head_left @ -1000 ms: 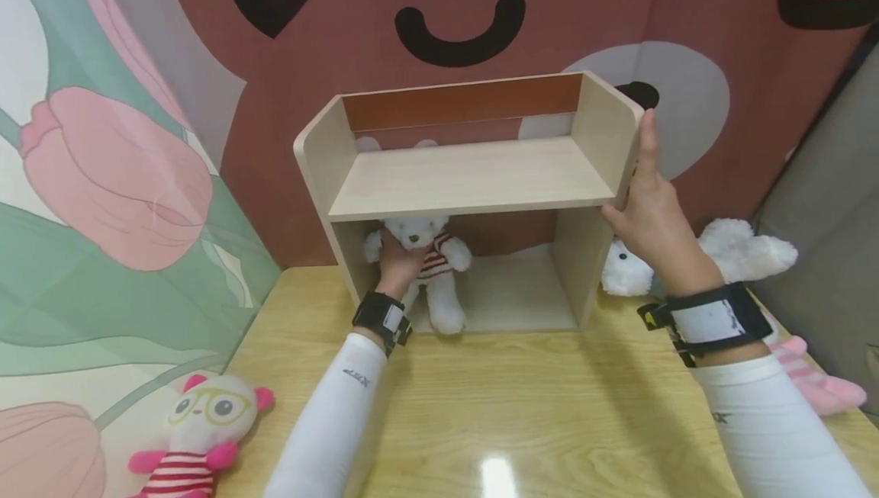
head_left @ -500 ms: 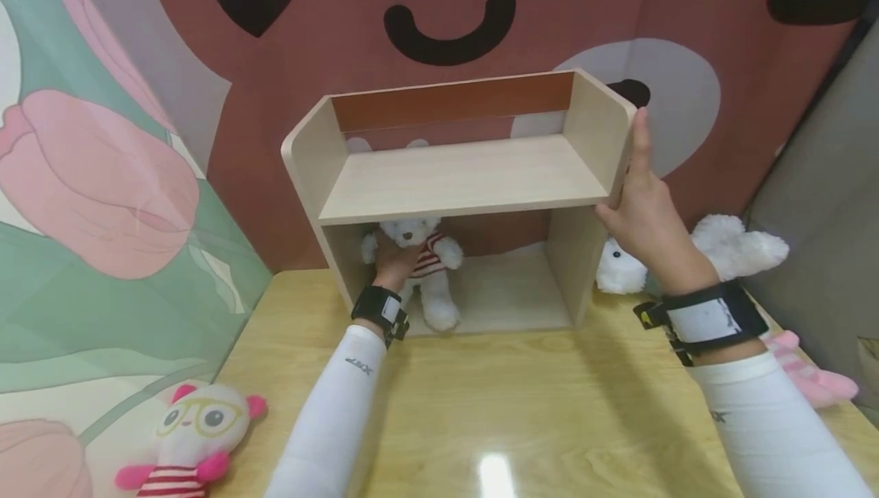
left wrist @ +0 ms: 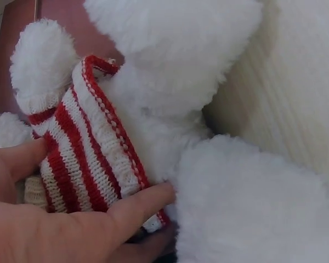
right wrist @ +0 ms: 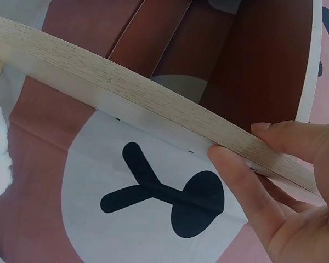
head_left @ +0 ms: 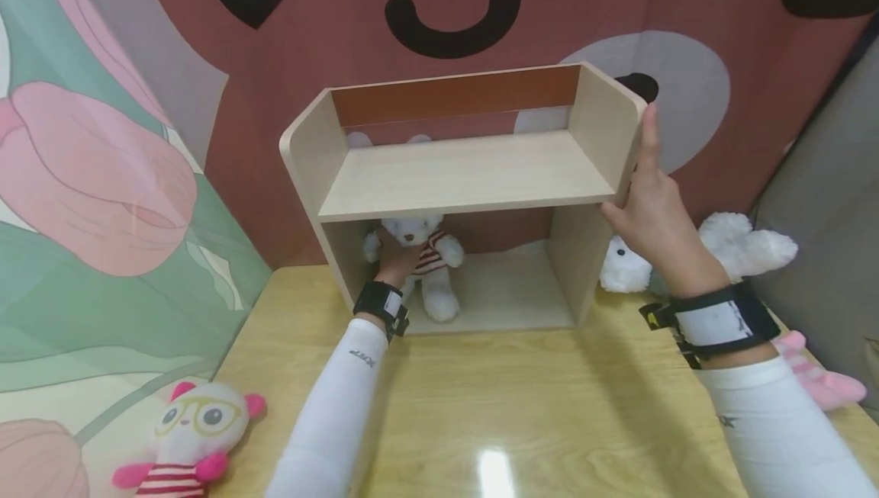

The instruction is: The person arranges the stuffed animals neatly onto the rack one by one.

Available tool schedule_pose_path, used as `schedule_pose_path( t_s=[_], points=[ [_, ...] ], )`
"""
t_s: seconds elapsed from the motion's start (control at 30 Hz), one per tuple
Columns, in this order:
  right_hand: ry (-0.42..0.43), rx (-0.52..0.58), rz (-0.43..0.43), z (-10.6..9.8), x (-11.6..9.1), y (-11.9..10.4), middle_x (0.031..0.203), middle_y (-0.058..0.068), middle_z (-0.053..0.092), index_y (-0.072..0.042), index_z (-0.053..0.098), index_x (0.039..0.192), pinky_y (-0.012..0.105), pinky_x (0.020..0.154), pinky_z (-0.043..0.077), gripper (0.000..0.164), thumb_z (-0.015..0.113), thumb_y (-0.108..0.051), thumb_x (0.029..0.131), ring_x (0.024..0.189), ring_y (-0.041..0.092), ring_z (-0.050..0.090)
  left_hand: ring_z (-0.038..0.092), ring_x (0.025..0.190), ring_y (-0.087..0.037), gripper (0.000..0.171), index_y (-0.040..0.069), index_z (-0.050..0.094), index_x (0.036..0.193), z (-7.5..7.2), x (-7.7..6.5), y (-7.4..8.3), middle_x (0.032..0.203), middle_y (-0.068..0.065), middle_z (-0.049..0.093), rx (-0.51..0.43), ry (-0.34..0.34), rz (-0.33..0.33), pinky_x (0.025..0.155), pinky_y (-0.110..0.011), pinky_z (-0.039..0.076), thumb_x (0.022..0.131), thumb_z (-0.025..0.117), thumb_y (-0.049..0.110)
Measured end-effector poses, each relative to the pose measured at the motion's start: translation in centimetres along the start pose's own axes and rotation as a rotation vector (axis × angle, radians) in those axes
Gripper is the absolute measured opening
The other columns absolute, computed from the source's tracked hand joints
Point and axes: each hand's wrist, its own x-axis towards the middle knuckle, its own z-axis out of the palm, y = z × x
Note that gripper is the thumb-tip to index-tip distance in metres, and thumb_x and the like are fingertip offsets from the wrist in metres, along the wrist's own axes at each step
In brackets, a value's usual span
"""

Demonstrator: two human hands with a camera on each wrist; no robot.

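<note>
A white plush teddy bear [head_left: 439, 296] in a red-and-white striped knit top sits upright in the lower compartment of a pale wooden shelf [head_left: 467, 178], near its left wall. My left hand [head_left: 398, 255] grips the bear by its body. In the left wrist view, the thumb and fingers [left wrist: 142, 205] press around the striped top [left wrist: 82, 159], and the white fur fills much of the picture. My right hand [head_left: 659, 223] holds the front edge of the shelf's right side panel, its index finger stretched along the outside. The right wrist view has the panel edge [right wrist: 153, 96] between thumb and fingers.
A pink-and-white plush with yellow glasses [head_left: 195, 429] lies at the table's left. Right of the shelf are a white fluffy plush [head_left: 742, 246] and a pink striped plush [head_left: 817, 376]. A printed curtain [head_left: 288, 63] hangs behind the wooden table [head_left: 439, 406].
The bear's foot has shifted slightly back from the shelf's front edge, with my left hand still on its body. My right hand keeps its hold on the panel. The head view has moved slightly.
</note>
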Motion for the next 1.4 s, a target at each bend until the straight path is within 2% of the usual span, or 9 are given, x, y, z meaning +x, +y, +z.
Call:
schedule_pose_path(
  t_s=[0.17,0.4,0.53,0.67,0.87,1.03,1.13,1.27,1.4],
  points=[
    [0.005,0.005,0.009,-0.2,0.1,-0.1,0.126,0.042,0.048,-0.028,-0.025,0.155,0.070,0.084,0.046,0.123,0.070,0.007,0.085,0.105,0.060,0.055,0.016,0.150,-0.039,0.111,0.002,-0.014,0.156,-0.3,0.0,0.4,0.162,-0.030,0.004,0.058,-0.028,-0.012,0.121,-0.041,0.020,0.091,0.070,0.034],
    [0.001,0.015,0.006,-0.2,-0.1,-0.1,0.126,0.041,0.048,-0.028,-0.024,0.155,0.070,0.083,0.046,0.122,0.071,0.005,0.085,0.105,0.061,0.055,0.021,0.148,-0.043,0.112,0.000,-0.011,0.156,-0.9,-0.4,1.0,0.159,-0.036,0.009,0.146,-0.058,-0.042,0.120,-0.043,0.022,0.090,0.071,0.038],
    [0.009,0.005,-0.006,-0.2,0.0,-0.1,0.126,0.041,0.048,-0.027,-0.023,0.156,0.070,0.083,0.046,0.121,0.071,0.004,0.086,0.104,0.061,0.055,0.016,0.149,-0.045,0.114,0.000,-0.013,0.156,-1.0,-0.7,1.4,0.161,-0.033,0.003,0.180,-0.067,-0.054,0.121,-0.044,0.020,0.090,0.071,0.041],
    [0.007,-0.001,-0.008,-0.2,0.0,-0.2,0.129,0.041,0.047,-0.028,-0.023,0.155,0.070,0.084,0.047,0.122,0.071,0.004,0.086,0.106,0.060,0.055,0.015,0.149,-0.045,0.114,-0.001,-0.013,0.156,-0.9,-0.7,1.7,0.162,-0.032,0.001,0.173,-0.058,-0.059,0.121,-0.045,0.020,0.089,0.071,0.040],
    [-0.007,0.002,0.011,-0.2,-0.1,-0.1,0.131,0.040,0.046,-0.030,-0.025,0.155,0.070,0.084,0.047,0.124,0.072,0.004,0.085,0.108,0.060,0.055,0.013,0.149,-0.045,0.117,0.001,-0.014,0.156,-0.9,-0.8,1.7,0.163,-0.029,-0.005,0.176,-0.074,-0.111,0.121,-0.046,0.019,0.088,0.072,0.043],
    [-0.006,-0.013,0.012,-0.3,-0.1,-0.2,0.129,0.041,0.047,-0.029,-0.025,0.155,0.070,0.084,0.047,0.124,0.072,0.005,0.085,0.107,0.061,0.055,0.011,0.151,-0.042,0.115,0.003,-0.016,0.156,-1.0,-1.3,1.9,0.163,-0.028,-0.008,0.090,-0.074,-0.103,0.122,-0.044,0.017,0.088,0.072,0.030],
    [-0.004,-0.012,0.008,-0.2,-0.1,-0.2,0.129,0.041,0.046,-0.028,-0.024,0.155,0.070,0.085,0.046,0.124,0.072,0.005,0.085,0.107,0.061,0.055,0.010,0.150,-0.042,0.111,0.002,-0.015,0.156,-1.1,-1.5,2.1,0.163,-0.029,-0.008,0.071,-0.068,-0.089,0.122,-0.044,0.017,0.089,0.070,0.023],
    [0.005,-0.011,-0.005,-0.1,-0.1,-0.3,0.129,0.041,0.046,-0.027,-0.023,0.155,0.070,0.085,0.046,0.122,0.072,0.005,0.085,0.107,0.060,0.055,0.009,0.151,-0.042,0.109,0.005,-0.017,0.157,-1.2,-1.8,2.3,0.164,-0.026,-0.012,0.058,-0.080,-0.106,0.122,-0.045,0.017,0.091,0.067,0.022],
    [0.003,-0.012,-0.007,-0.1,-0.1,-0.3,0.129,0.041,0.046,-0.027,-0.024,0.155,0.070,0.085,0.047,0.122,0.071,0.005,0.085,0.107,0.061,0.055,0.014,0.150,-0.043,0.108,0.007,-0.016,0.157,-1.2,-1.9,2.3,0.164,-0.025,-0.011,0.062,-0.084,-0.124,0.121,-0.044,0.020,0.092,0.067,0.023]
  ],
)
